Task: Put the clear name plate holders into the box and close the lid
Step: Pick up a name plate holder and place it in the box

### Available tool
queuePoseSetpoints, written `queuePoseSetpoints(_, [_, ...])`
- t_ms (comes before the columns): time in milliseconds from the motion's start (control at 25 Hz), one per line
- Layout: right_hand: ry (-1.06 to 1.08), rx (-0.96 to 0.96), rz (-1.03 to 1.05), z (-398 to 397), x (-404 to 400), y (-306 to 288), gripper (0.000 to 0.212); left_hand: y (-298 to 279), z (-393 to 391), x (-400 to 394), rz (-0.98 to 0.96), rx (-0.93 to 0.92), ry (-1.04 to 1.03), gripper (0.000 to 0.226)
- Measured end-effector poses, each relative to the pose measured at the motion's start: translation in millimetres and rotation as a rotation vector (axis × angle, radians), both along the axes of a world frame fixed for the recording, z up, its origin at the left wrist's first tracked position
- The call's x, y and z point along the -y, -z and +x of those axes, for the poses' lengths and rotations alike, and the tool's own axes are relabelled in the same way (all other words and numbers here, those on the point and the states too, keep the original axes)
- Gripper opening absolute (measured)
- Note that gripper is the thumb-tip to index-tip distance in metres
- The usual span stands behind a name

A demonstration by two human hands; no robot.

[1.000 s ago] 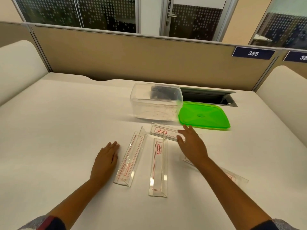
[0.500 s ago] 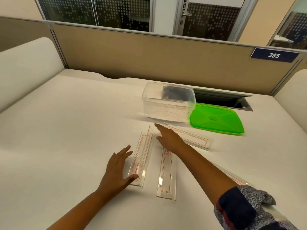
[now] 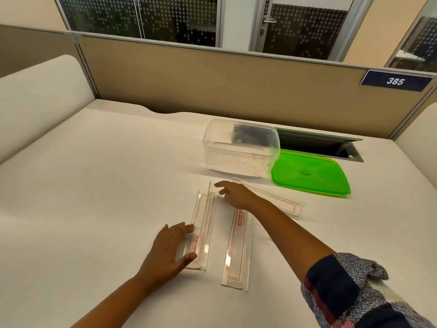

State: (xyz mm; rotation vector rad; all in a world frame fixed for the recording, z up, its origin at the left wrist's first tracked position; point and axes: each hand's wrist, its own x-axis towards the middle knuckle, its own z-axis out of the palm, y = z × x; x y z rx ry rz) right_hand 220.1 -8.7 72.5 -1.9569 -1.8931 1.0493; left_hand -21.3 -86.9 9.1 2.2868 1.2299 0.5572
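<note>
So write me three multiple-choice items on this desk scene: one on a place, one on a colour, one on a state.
1. Where does the lid lie?
A. on the box
B. on the desk, right of the box
C. in a hand

2. What colour is the lid?
A. green
B. blue
C. red

3. What state is the box in?
A. open, no holders inside
B. shut
C. tipped over

Answers:
1 B: the lid lies flat on the desk beside the box's right wall.
2 A: it is bright green.
3 A: the box stands upright with no lid, and the three name plate holders in view lie on the desk.
</note>
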Motion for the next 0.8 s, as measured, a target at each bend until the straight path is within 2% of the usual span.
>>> queuePoseSetpoints(120, [-0.045,-0.032,-0.010,-4,-5,0,0.037,2,1,-2,0.024,-0.027,0.001,0.081])
queuePoseSetpoints(240, [-0.035,-0.049,-0.021,-8,-8,2,0.045,4,0,-3,0.049,-0.049,0.010,0.073])
queuePoseSetpoints(440, [-0.017,-0.075,-0.002,-12,-15,5,0.053,6,3,-3,0.084,-0.107,-0.002,0.047])
queuePoseSetpoints(640, [-0.098,-0.165,-0.058,-13,-25,5,0.065,3,4,-2,0.129,-0.152,-0.022,0.048])
queuePoseSetpoints(800, [-0.092,-0.173,-0.029,-5,-30,5,0.062,3,6,-9,0.125,-0.188,-0.015,0.050])
